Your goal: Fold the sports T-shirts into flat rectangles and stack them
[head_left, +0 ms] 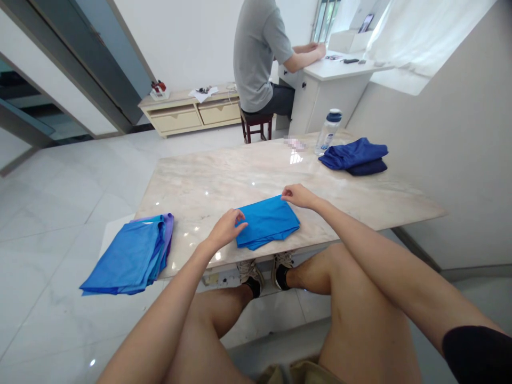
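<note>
A bright blue folded cloth [266,221] lies flat near the front edge of the marble-patterned table. At its left edge is my left hand [227,230], thumb and fingers apart, with nothing held between them. The fingertips of my right hand [296,196] are pinched together on the cloth's far right corner. To the left, a stack of folded cloths [128,256] in blue and purple rests at the table's corner. Farther back on the right lies a crumpled dark blue cloth [356,154].
A clear water bottle [328,133] stands upright by the dark blue cloth. The marble table [192,181] ends close to my knees. Beyond it, a person in a grey shirt [256,58] sits on a stool at a white desk [340,69]. A low cabinet [176,117] lines the wall.
</note>
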### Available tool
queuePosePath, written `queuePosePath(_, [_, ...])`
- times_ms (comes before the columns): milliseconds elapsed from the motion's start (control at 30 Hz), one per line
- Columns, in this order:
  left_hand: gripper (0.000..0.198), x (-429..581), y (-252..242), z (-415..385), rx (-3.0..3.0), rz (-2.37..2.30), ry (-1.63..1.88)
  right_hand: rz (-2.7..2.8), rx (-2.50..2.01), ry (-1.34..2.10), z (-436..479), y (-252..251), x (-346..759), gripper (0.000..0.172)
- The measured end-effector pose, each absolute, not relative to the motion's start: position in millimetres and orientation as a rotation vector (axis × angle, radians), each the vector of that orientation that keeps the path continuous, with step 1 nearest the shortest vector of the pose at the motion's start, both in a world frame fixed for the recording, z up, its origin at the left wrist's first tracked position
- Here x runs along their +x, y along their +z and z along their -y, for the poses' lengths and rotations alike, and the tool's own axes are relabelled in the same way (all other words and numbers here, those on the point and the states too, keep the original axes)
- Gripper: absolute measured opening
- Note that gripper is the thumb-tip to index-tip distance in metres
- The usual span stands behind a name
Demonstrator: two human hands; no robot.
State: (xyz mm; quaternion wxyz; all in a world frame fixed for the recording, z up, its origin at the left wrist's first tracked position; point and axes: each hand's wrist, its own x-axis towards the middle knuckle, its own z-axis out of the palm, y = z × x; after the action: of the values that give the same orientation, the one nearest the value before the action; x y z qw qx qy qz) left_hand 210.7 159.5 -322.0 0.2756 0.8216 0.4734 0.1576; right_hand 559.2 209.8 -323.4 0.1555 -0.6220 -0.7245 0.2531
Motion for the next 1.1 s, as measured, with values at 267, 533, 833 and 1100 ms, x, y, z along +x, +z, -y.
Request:
queuePosePath(267, [0.017, 248.2, -317.2, -129.5, 2.222, -0.963, -0.077, 2.061, -1.671, 1.757, -196.2, -328.3, 547.1, 0.026])
queuePosePath(533, [0.025, 240.6, -281.7, -132.6, 2.244, -1.253, 0.029, 1.986, -1.986, 0.676, -238.4, -353.2, 552.3, 0.040])
queuePosePath(833, [0.030, 206.4, -300.1, -152.1, 2.083, -1.420, 0.123, 1.836, -2.102, 0.788, -236.9, -360.7, 545.6, 0.028])
queuePosePath(1100, [0.031, 232.1, -278.5, -161.4, 2.072, -1.478, 0.263, 1.377, -2.344, 0.697, -167.6, -352.5, 636.5, 0.024])
